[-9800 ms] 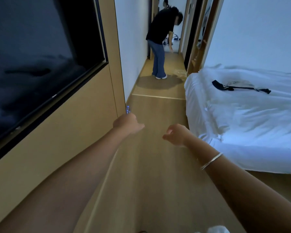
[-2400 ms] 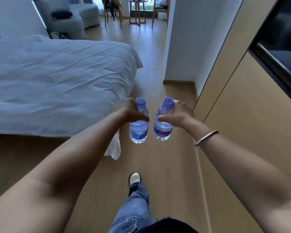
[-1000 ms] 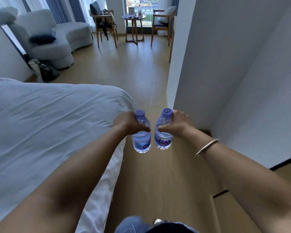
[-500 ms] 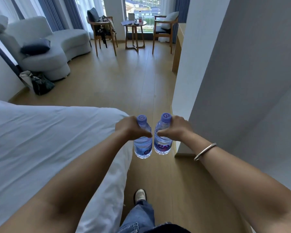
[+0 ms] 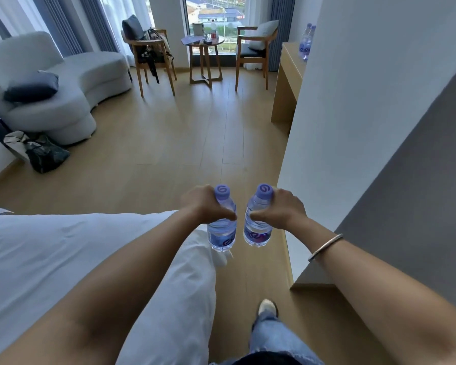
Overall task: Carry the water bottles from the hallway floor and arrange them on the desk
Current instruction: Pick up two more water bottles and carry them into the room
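Clear plastic bottles are carried upright, one [image 5: 221, 227] clasped near its cap by the left hand [image 5: 203, 206], one [image 5: 257, 225] by the right hand [image 5: 282, 210]. The tabletop [image 5: 291, 52] lies far right; either high grip could slip, or the wall corner [image 5: 290, 164] be clipped.

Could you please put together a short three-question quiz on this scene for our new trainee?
1. True or false: the left hand and the right hand each grip one water bottle.
2. Where do other bottles already stand: A) round side table, B) desk, C) sofa?
3. Which wrist wears the bracelet?

Key: 1. True: left bottle, right bottle. 2. B. 3. The right.
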### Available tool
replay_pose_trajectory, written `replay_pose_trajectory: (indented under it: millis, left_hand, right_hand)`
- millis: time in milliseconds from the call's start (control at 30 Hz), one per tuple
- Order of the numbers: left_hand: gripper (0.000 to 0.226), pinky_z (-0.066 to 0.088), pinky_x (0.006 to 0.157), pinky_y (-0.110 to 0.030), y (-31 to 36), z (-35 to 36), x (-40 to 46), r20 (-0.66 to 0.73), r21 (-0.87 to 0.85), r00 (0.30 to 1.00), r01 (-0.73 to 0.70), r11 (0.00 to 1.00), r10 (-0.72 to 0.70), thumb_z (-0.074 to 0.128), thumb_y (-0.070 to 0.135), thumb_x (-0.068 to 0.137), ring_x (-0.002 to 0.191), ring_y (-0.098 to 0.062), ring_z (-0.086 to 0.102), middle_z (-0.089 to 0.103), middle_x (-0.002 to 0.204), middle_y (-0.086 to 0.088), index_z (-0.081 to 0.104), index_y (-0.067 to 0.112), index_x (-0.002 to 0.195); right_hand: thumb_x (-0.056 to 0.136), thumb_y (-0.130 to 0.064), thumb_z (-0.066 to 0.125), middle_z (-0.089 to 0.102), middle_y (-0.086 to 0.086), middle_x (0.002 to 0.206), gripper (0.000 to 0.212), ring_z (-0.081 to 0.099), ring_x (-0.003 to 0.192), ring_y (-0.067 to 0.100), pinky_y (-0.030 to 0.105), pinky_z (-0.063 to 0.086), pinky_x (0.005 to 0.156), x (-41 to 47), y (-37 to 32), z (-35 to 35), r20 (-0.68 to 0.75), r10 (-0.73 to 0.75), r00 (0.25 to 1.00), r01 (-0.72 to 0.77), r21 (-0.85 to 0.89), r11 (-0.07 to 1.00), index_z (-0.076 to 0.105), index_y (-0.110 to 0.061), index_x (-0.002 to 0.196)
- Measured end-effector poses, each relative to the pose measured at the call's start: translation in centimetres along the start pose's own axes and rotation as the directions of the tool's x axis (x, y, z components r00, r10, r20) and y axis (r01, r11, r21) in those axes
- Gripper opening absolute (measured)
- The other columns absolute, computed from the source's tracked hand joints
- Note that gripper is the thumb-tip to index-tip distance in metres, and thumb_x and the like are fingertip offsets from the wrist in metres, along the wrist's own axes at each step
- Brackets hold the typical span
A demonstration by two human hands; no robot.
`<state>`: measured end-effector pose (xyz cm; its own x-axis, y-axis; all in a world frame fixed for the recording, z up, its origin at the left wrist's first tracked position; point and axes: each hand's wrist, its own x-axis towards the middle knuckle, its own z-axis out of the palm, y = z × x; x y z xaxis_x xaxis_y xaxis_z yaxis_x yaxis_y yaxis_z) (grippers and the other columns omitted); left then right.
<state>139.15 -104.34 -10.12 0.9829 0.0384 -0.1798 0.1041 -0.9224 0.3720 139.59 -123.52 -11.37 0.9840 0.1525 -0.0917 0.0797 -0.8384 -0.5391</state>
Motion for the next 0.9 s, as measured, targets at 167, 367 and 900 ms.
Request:
replay_pose_trajectory:
  millis: [167,367,900]
  left_hand:
    - [0.045,0.036,0.051,-0.021,-0.7,-0.6,8.4,0.003,-0.021,1.0,0.012,1.0,-0.012,0.072,0.063,0.05,0.065,-0.018,0.058,0.056,0.06,0.008,0.051,0.024,0.057]
    - [0.045,0.038,0.054,-0.022,-0.4,-2.6,21.6,0.014,0.005,0.999,0.046,0.999,-0.046,0.072,0.06,0.051,0.07,-0.017,0.06,0.063,0.074,0.004,0.061,0.023,0.073]
    - [0.045,0.03,0.043,-0.019,4.3,-8.9,53.1,-0.039,-0.03,0.999,-0.008,1.0,0.006,0.068,0.064,0.046,0.051,-0.003,0.048,0.053,0.056,0.01,0.054,0.023,0.059]
  right_hand:
    - [0.061,-0.049,0.07,0.056,-0.009,0.071,0.029,0.055,0.067,0.018,0.023,0.036,0.057,9.0,0.2,0.5,0.006,-0.007,1.0,0.007,-0.001,1.0,0.05,-0.031,0.073]
    - [0.058,-0.05,0.067,0.061,-0.007,0.074,0.029,0.057,0.066,0.015,0.023,0.042,0.053,22.1,0.8,-0.3,0.048,-0.01,0.999,0.01,-0.004,1.0,0.052,-0.028,0.071]
    - [0.058,-0.048,0.068,0.051,-0.013,0.064,0.031,0.051,0.062,0.011,0.021,0.032,0.049,51.2,3.2,-8.8,-0.062,0.075,0.995,-0.074,0.018,0.997,0.046,-0.029,0.067]
